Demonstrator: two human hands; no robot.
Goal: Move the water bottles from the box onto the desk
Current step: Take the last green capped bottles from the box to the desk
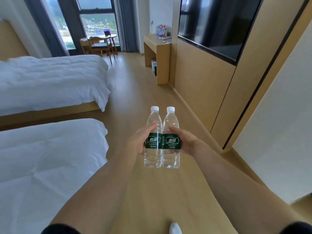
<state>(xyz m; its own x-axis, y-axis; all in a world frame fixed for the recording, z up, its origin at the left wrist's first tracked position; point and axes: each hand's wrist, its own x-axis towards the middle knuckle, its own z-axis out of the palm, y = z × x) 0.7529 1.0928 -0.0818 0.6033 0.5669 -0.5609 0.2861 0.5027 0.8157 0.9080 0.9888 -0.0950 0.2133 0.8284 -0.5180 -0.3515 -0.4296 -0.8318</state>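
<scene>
Two clear water bottles with white caps and green labels stand upright side by side in front of me, above the wooden floor. My left hand (137, 142) grips the left bottle (153, 137) around its label. My right hand (186, 142) grips the right bottle (170, 137) the same way. The bottles touch each other. The wooden desk (156, 46) stands far ahead against the right wall, with several water bottles (161, 32) on its top. No box is in view.
Two white beds (50, 81) fill the left side. A wall-mounted dark TV (217, 26) and wood panelling line the right. A small round table (103, 38) with chairs stands by the window. The wooden floor aisle (135, 92) runs between beds and wall toward the desk.
</scene>
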